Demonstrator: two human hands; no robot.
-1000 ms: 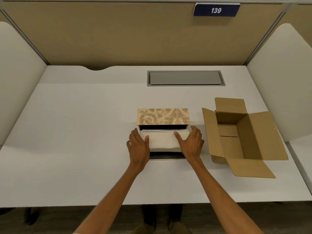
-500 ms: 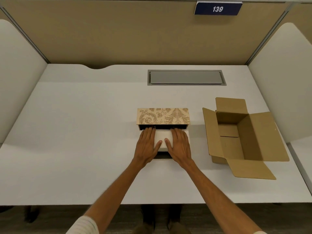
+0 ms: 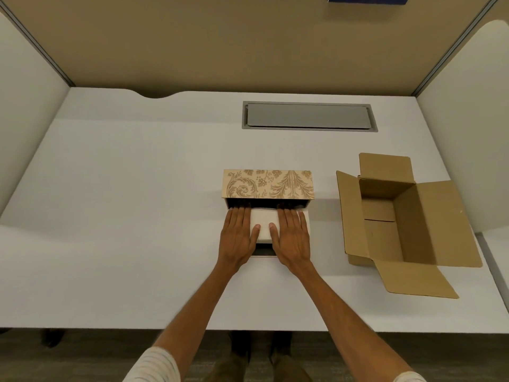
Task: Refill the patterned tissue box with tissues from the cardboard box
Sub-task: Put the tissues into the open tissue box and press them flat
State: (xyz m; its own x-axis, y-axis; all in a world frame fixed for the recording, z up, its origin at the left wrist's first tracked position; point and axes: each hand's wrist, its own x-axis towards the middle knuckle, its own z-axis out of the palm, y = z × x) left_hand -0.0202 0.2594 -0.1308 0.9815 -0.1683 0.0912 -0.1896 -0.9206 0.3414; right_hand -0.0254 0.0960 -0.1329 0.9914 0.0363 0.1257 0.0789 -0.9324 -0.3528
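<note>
On the white table (image 3: 124, 216), both hands lie flat on a white tissue stack (image 3: 264, 226) inside the open beige patterned tissue box (image 3: 267, 184).

Left hand (image 3: 237, 238) and right hand (image 3: 292, 238) are spread open, palms down, fingers extended side by side, pressing on the stack without gripping it. To the right, well apart, sits the brown cardboard box (image 3: 399, 221) with flaps open. A grey rectangular cover plate (image 3: 308, 116) lies farther back.

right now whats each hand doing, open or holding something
Left hand: open, flat, palm down on the tissue stack in the patterned tissue box.
Right hand: open, flat on the same stack, gripping nothing.
</note>
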